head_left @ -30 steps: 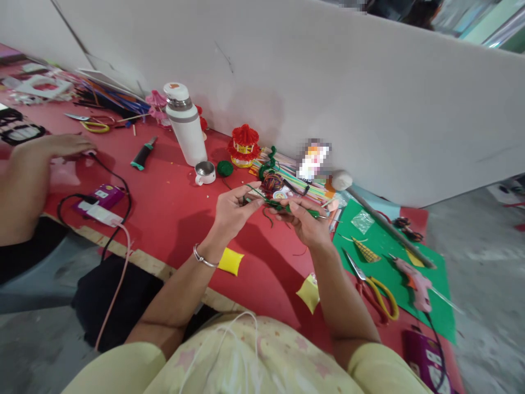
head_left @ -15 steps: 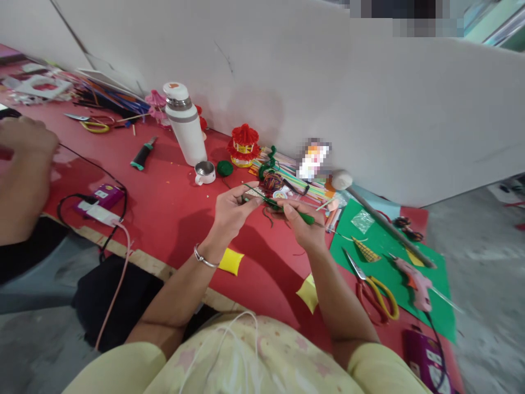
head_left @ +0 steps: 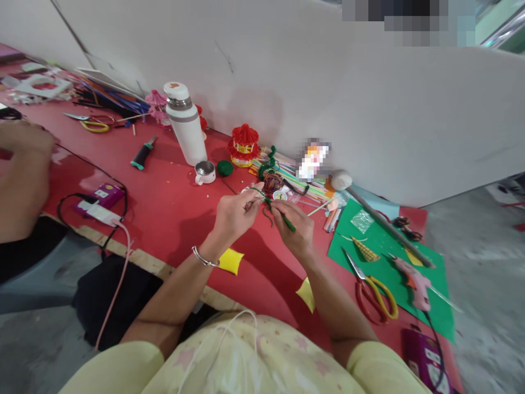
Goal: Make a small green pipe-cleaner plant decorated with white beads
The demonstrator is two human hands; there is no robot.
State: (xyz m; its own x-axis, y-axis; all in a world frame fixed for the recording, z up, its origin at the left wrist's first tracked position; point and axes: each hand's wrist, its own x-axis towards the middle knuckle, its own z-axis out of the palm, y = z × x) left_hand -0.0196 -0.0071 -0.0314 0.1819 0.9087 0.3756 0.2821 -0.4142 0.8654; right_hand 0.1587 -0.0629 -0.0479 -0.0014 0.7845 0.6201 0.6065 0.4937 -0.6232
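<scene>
Green yarn [head_left: 257,190] was pinched in the left hand [head_left: 234,216], just beside the right hand [head_left: 293,227], closed around a green-handled tool [head_left: 289,224], apparently a crochet hook, above the red table [head_left: 164,202]. A slackened pinch could have let the strand slip. Around them lay two yellow packets [head_left: 232,261], one white cup [head_left: 205,174], one white flask [head_left: 187,134], two pairs of scissors [head_left: 383,298].

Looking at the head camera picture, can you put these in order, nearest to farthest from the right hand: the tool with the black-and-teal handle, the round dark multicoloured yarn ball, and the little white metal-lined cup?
From the right hand:
1. Dark multicoloured yarn ball: just beyond it, slightly left.
2. White metal-lined cup: farther left.
3. Black-and-teal-handled tool: farthest left.
</scene>
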